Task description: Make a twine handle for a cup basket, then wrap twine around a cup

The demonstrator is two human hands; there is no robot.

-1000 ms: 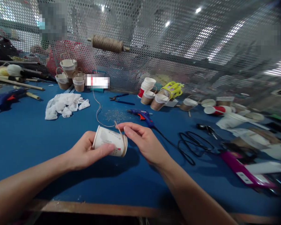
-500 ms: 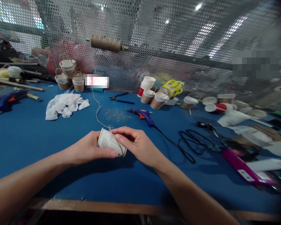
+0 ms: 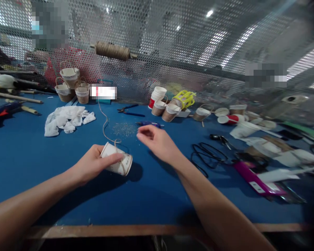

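My left hand (image 3: 90, 164) is wrapped around a white paper cup (image 3: 112, 153), tilted on its side just above the blue table, its thumb pressing a strand of twine (image 3: 105, 122) to the cup. The twine loops near the rim and runs back toward the spool (image 3: 112, 51). Away from the cup, my right hand (image 3: 158, 143) has its fingers loosely curled, thumb and forefinger slightly apart, with nothing visible between them. Just behind it lies a blue glue gun (image 3: 150, 123), its handle hidden by the hand.
Pliers (image 3: 131, 111) and crumpled white scraps (image 3: 64, 118) lie farther back. Twine-wrapped cups with handles (image 3: 82, 94) stand at the left rear, more cups (image 3: 171, 112) at centre right. A black cable (image 3: 199, 157) and magenta power strip (image 3: 256, 179) lie at right.
My right hand has let go of the cup and moved up and right to the glue gun, covering its handle. The left hand keeps the cup. The view has shifted slightly right.
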